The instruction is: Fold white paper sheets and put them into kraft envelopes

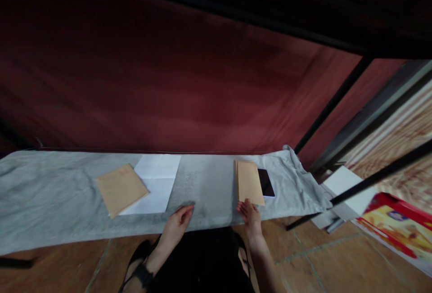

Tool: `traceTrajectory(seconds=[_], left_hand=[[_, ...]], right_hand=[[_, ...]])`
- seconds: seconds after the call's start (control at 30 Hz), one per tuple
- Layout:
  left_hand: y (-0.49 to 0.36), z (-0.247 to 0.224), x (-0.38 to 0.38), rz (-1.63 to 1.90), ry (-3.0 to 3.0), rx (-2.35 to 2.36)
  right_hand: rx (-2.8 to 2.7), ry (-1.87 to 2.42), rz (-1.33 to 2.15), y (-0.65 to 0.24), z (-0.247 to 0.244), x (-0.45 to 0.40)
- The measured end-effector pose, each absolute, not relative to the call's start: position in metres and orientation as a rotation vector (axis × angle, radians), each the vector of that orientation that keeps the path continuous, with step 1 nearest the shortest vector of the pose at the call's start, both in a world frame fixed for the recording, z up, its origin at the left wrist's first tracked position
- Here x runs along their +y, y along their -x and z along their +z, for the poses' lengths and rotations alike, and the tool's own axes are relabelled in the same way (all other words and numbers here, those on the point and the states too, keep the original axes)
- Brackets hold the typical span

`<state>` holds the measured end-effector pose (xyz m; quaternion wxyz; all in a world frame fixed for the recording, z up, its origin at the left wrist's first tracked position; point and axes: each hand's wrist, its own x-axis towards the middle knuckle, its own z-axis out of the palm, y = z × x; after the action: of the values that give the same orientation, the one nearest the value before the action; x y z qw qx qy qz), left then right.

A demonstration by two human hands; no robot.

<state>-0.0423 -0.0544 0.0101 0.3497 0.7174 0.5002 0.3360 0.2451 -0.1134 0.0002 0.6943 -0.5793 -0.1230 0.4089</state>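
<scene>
My right hand is at the near edge of a small stack of brown paper envelopes, thumb on top and fingers curled at the lower left corner. A dark-screened phone lies partly under the stack's right side. My left hand is over the near edge of the cloth, thumb and fingers drawn together, with nothing visible in them. To its upper left, a folded white sheet of paper lies flat. Another brown envelope, with a faint reddish mark, overlaps that sheet's left side.
A grey cloth covers the long narrow table. Behind it rises a dark red panel. Black metal bars frame the right side. White boxes and a red and yellow printed box are on the right, beyond the table's end.
</scene>
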Motion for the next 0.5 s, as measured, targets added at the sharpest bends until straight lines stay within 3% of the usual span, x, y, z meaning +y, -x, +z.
traceTrajectory(seconds=[0.23, 0.5], left_hand=[[0.072, 0.014, -0.040, 0.943, -2.228, 1.694], [0.084, 0.028, -0.056, 0.675, -2.593, 1.747]], right_hand=[[-0.224, 1.350, 1.047, -0.255, -0.001, -0.113], [-0.271, 1.443, 1.092, -0.261, -0.006, -0.109]])
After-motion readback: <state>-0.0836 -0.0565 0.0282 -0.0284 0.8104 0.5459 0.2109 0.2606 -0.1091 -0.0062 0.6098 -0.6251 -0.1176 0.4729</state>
